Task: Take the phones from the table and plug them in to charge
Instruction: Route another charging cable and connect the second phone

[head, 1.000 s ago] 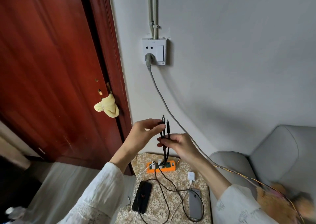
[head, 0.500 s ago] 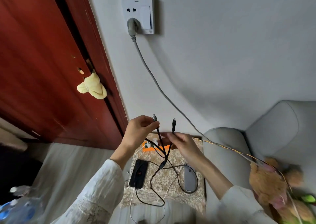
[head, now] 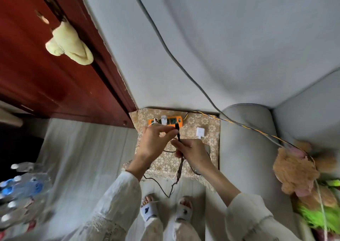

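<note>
Fingers of left hand (head: 153, 143) and right hand (head: 193, 152) pinch the upright black cable (head: 178, 136), connector upward.

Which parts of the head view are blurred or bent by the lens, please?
Head view: the bottles at the left edge and the plush toy at the right smear into blur; the wide lens bows the wall cord and the red door; the hands, left and right, and the black cable stay fairly sharp; soft daylight, no glare.
</note>
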{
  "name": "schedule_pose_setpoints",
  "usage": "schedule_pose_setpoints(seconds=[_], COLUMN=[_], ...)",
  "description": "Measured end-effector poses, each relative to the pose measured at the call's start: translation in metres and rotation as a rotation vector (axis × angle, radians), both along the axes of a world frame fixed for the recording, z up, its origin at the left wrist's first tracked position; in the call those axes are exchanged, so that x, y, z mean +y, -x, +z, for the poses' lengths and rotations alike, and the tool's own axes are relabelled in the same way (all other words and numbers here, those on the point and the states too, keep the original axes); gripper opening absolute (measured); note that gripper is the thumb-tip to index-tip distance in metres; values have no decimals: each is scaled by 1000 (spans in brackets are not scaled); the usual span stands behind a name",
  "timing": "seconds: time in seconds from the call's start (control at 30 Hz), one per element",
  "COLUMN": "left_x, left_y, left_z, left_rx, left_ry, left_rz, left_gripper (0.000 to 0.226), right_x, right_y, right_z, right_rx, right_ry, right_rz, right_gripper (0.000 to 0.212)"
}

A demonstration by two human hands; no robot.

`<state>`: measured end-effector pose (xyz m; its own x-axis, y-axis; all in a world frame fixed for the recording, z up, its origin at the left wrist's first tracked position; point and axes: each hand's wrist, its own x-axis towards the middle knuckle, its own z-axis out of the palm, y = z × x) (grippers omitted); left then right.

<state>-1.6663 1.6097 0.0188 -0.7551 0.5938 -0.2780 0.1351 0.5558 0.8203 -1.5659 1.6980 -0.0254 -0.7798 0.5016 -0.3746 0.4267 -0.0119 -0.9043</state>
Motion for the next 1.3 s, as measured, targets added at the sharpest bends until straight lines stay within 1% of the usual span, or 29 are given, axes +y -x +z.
schedule_pose_setpoints(seconds=[0.07, 0.13, 0.17, 0.23, 0.33, 0.43, 0.53, 0.57, 0.67, 0.73, 0.8, 0.93, 1.03, 1.07, 1.1, 1.13, 1.17, 1.2, 1.27, 1.3], left_x=[3, 0, -4, -14, -33, -45, -46, -46, -45, -45, -46, -47, -46, -46, -46, -45, -45, -44, -42, -41], left_y=[-3, -5, -6, -6, -3, -5, -12, -14, -20, -25, -29, -37, -40, -41, -41, -42, -43, -44, -46, -46], left_z=[-15, -33, -44, -66, -101, -139, -178, -190, -223, -237, -245, -252, -252, -252, -252, -253, -253, -254, -254, -254], left_rx=[-77, -145, -191, -296, -334, -348, -448, -462, -459, -484, -501, -514, -539, -550, -554, -555, -554, -554, -555, -554], left_ry=[-25, -16, -22, -56, -35, -15, -83, -85, -35, -31, -26, -22, -45, -56, -61, -62, -61, -60, -54, -47], left_rz=[9, 65, 106, 201, 285, 312, 341, 332, 290, 283, 274, 283, 327, 335, 337, 334, 330, 327, 327, 330], left_gripper=[18, 14, 11, 9, 12, 13, 7, 9, 11, 12, 12, 10, 11, 11, 11, 11, 11, 12, 12, 11], right_x=[-3, -8, -9, -9, 5, 31, 56, 65, 87, 96, 99, 99, 93, 92, 92, 93, 95, 96, 95, 93], right_y=[-1, -6, -9, -21, -42, -57, -56, -54, -48, -46, -45, -40, -32, -29, -27, -25, -25, -25, -28, -29], right_z=[-16, -32, -41, -60, -97, -151, -213, -233, -283, -304, -316, -318, -313, -311, -312, -311, -312, -313, -312, -309], right_rx=[-31, -56, -67, -70, -134, -325, -524, -574, -703, -744, -726, -755, -862, -904, -935, -956, -958, -932, -801, -741], right_ry=[-9, 35, 30, -10, -42, -86, -195, -229, -259, -300, -309, -257, -268, -266, -259, -245, -226, -204, -145, -109], right_rz=[58, 121, 141, 138, 33, -116, -235, -293, -433, -454, -447, -347, -362, -369, -370, -369, -368, -366, -415, -445], right_gripper=[32, 16, 19, 32, 32, 34, 34, 33, 30, 28, 28, 65, 99, 106, 109, 107, 101, 87, 42, 30])
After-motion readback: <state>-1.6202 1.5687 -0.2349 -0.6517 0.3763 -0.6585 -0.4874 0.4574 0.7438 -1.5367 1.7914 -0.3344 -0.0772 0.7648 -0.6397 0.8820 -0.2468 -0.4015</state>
